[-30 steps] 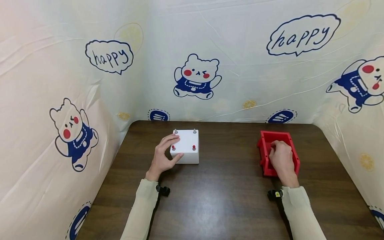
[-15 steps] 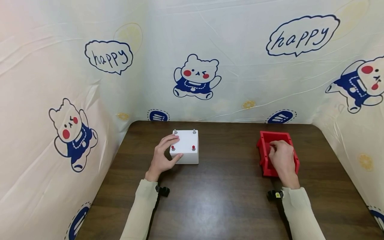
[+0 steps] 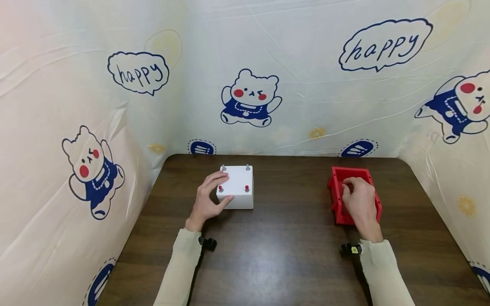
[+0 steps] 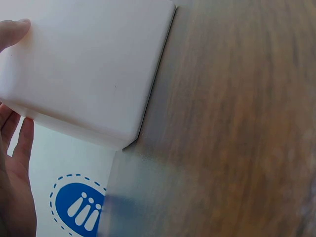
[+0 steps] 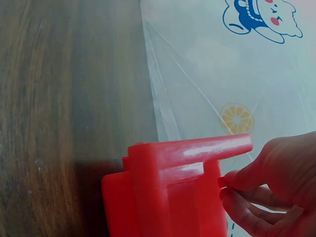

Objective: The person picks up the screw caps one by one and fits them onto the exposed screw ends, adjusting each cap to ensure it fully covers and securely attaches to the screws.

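On the left, a white box (image 3: 238,178) stands on the table, with two bare metal posts at the back of its top and two red-tipped posts at the front. My left hand (image 3: 206,199) holds its left side, thumb on the front face and fingers over the top edge. The left wrist view shows the thumb against the box's face (image 4: 94,69). My right hand (image 3: 360,206) reaches over a red plastic bin (image 3: 337,199). In the right wrist view its thumb and fingers pinch a small red piece (image 5: 221,182) beside the bin wall; most of that piece is hidden.
The dark wooden table (image 3: 275,250) runs back to a pale printed cloth (image 3: 306,106), which hangs behind and on both sides. Wood surface lies between the box and the bin. Each wrist wears a small black camera (image 3: 208,243).
My right hand's fingertips have risen slightly and moved a little left within the bin. The left hand and the white box have stayed in place.
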A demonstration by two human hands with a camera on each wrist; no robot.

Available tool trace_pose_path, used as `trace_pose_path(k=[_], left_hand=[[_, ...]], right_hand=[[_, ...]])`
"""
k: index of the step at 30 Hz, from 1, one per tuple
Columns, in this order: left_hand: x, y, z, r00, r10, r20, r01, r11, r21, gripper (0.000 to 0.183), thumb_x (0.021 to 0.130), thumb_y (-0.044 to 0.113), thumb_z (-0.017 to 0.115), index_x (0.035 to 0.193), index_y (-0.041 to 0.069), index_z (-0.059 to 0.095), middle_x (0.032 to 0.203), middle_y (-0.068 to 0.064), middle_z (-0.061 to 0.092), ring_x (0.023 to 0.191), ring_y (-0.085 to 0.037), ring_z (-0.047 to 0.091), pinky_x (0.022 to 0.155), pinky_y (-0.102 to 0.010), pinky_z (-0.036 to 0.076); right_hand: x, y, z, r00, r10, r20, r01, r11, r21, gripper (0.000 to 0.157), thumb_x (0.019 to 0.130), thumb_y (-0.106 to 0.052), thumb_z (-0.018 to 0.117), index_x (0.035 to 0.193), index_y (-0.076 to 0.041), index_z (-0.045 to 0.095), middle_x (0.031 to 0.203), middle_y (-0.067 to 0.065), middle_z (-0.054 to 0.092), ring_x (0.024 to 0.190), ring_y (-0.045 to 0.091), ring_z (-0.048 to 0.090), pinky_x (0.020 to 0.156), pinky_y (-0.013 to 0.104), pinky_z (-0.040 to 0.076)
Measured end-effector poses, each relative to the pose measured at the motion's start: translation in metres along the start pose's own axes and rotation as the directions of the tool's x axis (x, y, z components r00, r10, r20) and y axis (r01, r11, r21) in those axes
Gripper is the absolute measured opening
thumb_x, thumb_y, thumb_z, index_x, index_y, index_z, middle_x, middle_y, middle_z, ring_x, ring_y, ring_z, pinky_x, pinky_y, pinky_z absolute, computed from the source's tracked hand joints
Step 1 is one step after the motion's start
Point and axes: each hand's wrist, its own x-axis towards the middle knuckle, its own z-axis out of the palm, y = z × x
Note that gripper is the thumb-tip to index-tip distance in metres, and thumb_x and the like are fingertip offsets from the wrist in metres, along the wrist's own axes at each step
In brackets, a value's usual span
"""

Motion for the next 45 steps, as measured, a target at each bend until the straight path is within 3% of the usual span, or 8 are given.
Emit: trace_pose_path(k=[5, 11, 28, 30, 32, 34, 36, 45], left_hand=[[0.000, -0.002, -0.002, 1.000, -0.009, 0.013, 0.009, 1.000, 0.013, 0.062, 0.074, 0.007, 0.092, 0.133, 0.004, 0.073, 0.142, -0.018, 0.067, 0.140, -0.040, 0.055, 0.124, -0.027, 0.037], [0.001, 0.000, -0.004, 0.999, -0.011, 0.031, 0.010, 1.000, 0.022, 0.061, 0.079, 0.016, 0.091, 0.137, 0.013, 0.072, 0.145, -0.009, 0.067, 0.144, -0.033, 0.054, 0.125, -0.033, 0.038], [-0.001, 0.000, -0.005, 0.999, -0.017, 0.037, 0.016, 0.999, 0.031, 0.060, 0.080, 0.017, 0.091, 0.137, 0.013, 0.072, 0.146, -0.009, 0.066, 0.144, -0.032, 0.054, 0.125, -0.033, 0.038], [-0.001, 0.000, -0.005, 0.999, -0.013, 0.034, 0.012, 0.999, 0.031, 0.060, 0.080, 0.017, 0.091, 0.137, 0.013, 0.073, 0.145, -0.009, 0.067, 0.143, -0.032, 0.054, 0.125, -0.033, 0.038], [-0.001, 0.000, -0.005, 0.999, -0.010, 0.031, 0.009, 0.999, 0.032, 0.060, 0.079, 0.017, 0.091, 0.137, 0.012, 0.073, 0.145, -0.009, 0.067, 0.143, -0.032, 0.055, 0.124, -0.032, 0.039], [0.000, 0.000, -0.006, 0.999, -0.010, 0.032, 0.009, 0.999, 0.031, 0.061, 0.080, 0.017, 0.091, 0.137, 0.013, 0.073, 0.145, -0.009, 0.067, 0.143, -0.032, 0.055, 0.125, -0.033, 0.038], [0.000, 0.000, -0.006, 0.999, -0.015, 0.035, 0.014, 0.999, 0.032, 0.061, 0.080, 0.017, 0.091, 0.137, 0.013, 0.072, 0.145, -0.008, 0.067, 0.144, -0.031, 0.054, 0.125, -0.033, 0.038], [0.000, 0.001, -0.005, 0.998, -0.041, 0.048, 0.039, 0.998, 0.042, 0.060, 0.081, 0.020, 0.090, 0.138, 0.015, 0.072, 0.146, -0.005, 0.066, 0.144, -0.028, 0.054, 0.125, -0.038, 0.040]], right_hand=[[0.001, -0.004, -0.002, 1.000, -0.011, -0.021, 0.012, 1.000, 0.014, 0.017, 0.097, 0.001, 0.067, 0.109, 0.006, 0.077, 0.110, 0.028, 0.075, 0.091, 0.043, 0.071, 0.086, 0.062, 0.059], [0.000, -0.010, -0.005, 0.999, -0.015, -0.041, 0.016, 0.999, 0.029, 0.016, 0.097, 0.001, 0.068, 0.109, 0.005, 0.078, 0.110, 0.028, 0.076, 0.093, 0.044, 0.072, 0.088, 0.062, 0.059], [-0.002, -0.017, 0.000, 0.995, -0.047, -0.086, 0.055, 0.995, 0.089, 0.015, 0.097, 0.001, 0.071, 0.108, 0.002, 0.081, 0.108, 0.022, 0.078, 0.087, 0.038, 0.077, 0.084, 0.057, 0.061], [-0.002, -0.018, 0.001, 0.995, -0.047, -0.084, 0.055, 0.994, 0.094, 0.015, 0.096, 0.001, 0.072, 0.109, 0.001, 0.081, 0.108, 0.020, 0.078, 0.087, 0.036, 0.077, 0.083, 0.047, 0.063], [-0.001, -0.020, 0.001, 0.995, -0.049, -0.082, 0.058, 0.993, 0.107, 0.015, 0.096, 0.000, 0.073, 0.109, 0.000, 0.081, 0.108, 0.020, 0.079, 0.088, 0.035, 0.077, 0.083, 0.025, 0.062], [-0.001, -0.021, 0.002, 0.995, -0.053, -0.084, 0.063, 0.990, 0.124, 0.015, 0.096, 0.001, 0.073, 0.109, 0.000, 0.082, 0.108, 0.019, 0.079, 0.088, 0.035, 0.076, 0.082, 0.006, 0.050], [-0.001, -0.023, 0.002, 0.994, -0.058, -0.089, 0.070, 0.987, 0.145, 0.015, 0.096, 0.002, 0.073, 0.108, 0.000, 0.082, 0.108, 0.020, 0.079, 0.088, 0.036, 0.076, 0.081, -0.004, 0.035], [0.000, -0.028, 0.004, 0.994, -0.058, -0.088, 0.072, 0.984, 0.164, 0.014, 0.096, 0.001, 0.074, 0.107, -0.001, 0.082, 0.108, 0.019, 0.079, 0.088, 0.035, 0.077, 0.081, -0.006, 0.034]])
